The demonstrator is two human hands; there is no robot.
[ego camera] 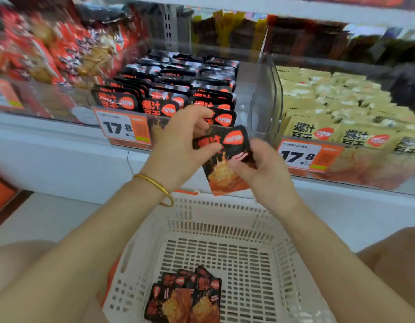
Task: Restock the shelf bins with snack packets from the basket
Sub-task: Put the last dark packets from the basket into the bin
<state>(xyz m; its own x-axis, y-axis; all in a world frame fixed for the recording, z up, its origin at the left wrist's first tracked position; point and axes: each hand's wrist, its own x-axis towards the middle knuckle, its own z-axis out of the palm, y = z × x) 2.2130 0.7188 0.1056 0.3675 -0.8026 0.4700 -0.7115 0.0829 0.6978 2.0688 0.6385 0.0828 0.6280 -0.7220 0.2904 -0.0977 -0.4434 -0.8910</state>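
Observation:
Both of my hands hold a small stack of black-and-orange snack packets (227,164) in front of the shelf edge. My left hand (180,145) pinches the packets' top left corner, thumb on the front. My right hand (260,166) grips their right side from below. Just behind them stands a clear shelf bin (253,89) with rows of the same black packets (169,87) upright on its left and a bare gap on its right. Below my arms lies the white slotted basket (225,215), with several more black packets (185,299) on its floor.
A clear bin of pale yellow packets (337,113) stands to the right, red packets (50,52) fill the bin at left. Orange price tags (124,129) marked 17.8 hang on the bin fronts. A white shelf ledge (61,155) runs below the bins.

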